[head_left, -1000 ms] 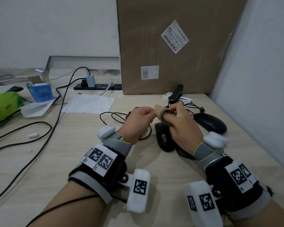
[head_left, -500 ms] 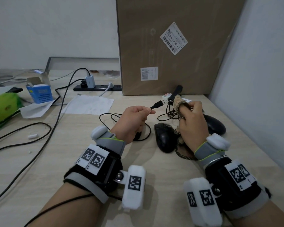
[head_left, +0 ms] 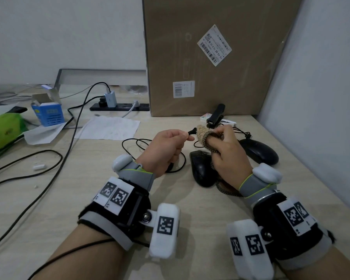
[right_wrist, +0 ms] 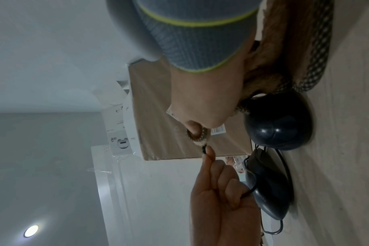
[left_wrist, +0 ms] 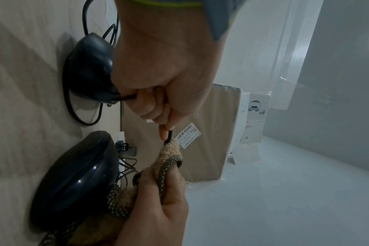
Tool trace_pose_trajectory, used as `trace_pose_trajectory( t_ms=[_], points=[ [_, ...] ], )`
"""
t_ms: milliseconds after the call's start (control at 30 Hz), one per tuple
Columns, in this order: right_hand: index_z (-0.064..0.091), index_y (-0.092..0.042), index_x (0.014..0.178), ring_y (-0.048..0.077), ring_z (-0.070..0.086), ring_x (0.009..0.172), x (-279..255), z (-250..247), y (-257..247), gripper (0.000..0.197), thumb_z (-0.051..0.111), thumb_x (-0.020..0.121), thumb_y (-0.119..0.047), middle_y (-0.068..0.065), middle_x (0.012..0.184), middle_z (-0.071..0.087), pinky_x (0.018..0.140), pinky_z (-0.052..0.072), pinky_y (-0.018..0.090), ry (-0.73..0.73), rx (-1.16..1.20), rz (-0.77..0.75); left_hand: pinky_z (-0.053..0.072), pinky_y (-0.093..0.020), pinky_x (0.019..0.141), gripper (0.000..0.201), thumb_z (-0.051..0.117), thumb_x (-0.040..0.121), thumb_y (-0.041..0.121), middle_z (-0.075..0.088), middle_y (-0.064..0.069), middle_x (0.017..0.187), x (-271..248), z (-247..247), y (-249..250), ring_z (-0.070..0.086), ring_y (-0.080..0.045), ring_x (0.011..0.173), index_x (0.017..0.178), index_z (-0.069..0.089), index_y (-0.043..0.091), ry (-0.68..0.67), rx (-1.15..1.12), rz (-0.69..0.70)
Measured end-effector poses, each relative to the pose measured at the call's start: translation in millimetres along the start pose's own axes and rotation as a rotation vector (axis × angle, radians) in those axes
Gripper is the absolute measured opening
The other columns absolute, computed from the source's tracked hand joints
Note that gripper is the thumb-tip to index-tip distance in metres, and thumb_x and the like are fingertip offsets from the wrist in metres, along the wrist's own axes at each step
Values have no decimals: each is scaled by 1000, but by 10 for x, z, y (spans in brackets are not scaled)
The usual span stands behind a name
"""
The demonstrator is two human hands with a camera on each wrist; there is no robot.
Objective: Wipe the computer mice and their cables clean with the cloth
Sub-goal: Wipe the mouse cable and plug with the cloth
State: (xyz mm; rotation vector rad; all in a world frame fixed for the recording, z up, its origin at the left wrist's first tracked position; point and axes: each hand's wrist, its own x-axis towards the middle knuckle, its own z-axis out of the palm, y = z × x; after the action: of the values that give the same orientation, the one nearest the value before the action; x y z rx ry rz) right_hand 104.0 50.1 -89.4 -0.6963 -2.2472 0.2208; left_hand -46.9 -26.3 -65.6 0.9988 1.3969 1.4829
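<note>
My left hand (head_left: 187, 136) pinches a black mouse cable (head_left: 138, 142) just behind its plug, thumb against forefinger. In the left wrist view the cable runs through that fist (left_wrist: 167, 133) from a black mouse (left_wrist: 89, 66) lying beneath it. My right hand (head_left: 216, 134) grips a tan cloth (head_left: 202, 134) with a checked edge, bunched over the plug end, which is hidden. A second black mouse (head_left: 200, 168) lies on the table between my hands. A third black mouse (head_left: 259, 151) lies to the right.
A tall cardboard box (head_left: 210, 57) stands close behind. The side wall (head_left: 311, 98) runs along the right. A black stapler (head_left: 216, 116), power strip (head_left: 119, 107), paper sheet (head_left: 109, 128), blue box (head_left: 49, 114), green bag (head_left: 4, 130) and thick black cables (head_left: 28, 158) lie to the left and rear.
Half a second ago the plug showed bare between my hands. My right hand has since moved left with the cloth, which now covers the plug again. The left hand keeps its pinch.
</note>
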Motion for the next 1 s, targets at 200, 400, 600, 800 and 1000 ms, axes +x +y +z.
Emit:
trace_pose_trajectory(
  t_ms=[200,400,600,800,1000],
  points=[
    [62,-9,106,33,52,97,2,1,41,42,43,70,2,16,113,47,65,50,43,44,-34,45,15,-13,36,22,43,100,12,30,11,46,1,0,5,22,-2,39,89,61,6,-12,-30,-11],
    [63,-8,105,28,50,93,-6,20,4,42,39,71,-3,14,116,45,70,46,37,-69,23,-9,15,-13,36,22,43,100,11,29,11,46,1,-37,3,21,-2,39,88,60,7,-3,-75,-21],
    [66,-6,94,20,48,85,-9,-3,2,35,43,69,-3,9,109,48,66,46,39,-33,84,-49,17,-13,34,22,45,99,11,30,11,45,24,-24,-17,22,-2,39,86,62,7,27,-97,-24],
    [65,-7,102,18,48,87,8,-23,22,41,42,68,-2,10,107,48,64,41,27,135,86,-2,19,-14,35,18,49,97,10,31,10,47,20,-40,-29,23,-3,39,89,65,5,95,-41,-15],
    [62,-7,108,29,51,96,17,2,55,44,41,69,-3,14,112,46,69,50,42,122,24,24,17,-17,39,16,53,94,9,32,6,53,16,-28,-37,23,-8,47,89,68,5,92,45,3]
  ],
)
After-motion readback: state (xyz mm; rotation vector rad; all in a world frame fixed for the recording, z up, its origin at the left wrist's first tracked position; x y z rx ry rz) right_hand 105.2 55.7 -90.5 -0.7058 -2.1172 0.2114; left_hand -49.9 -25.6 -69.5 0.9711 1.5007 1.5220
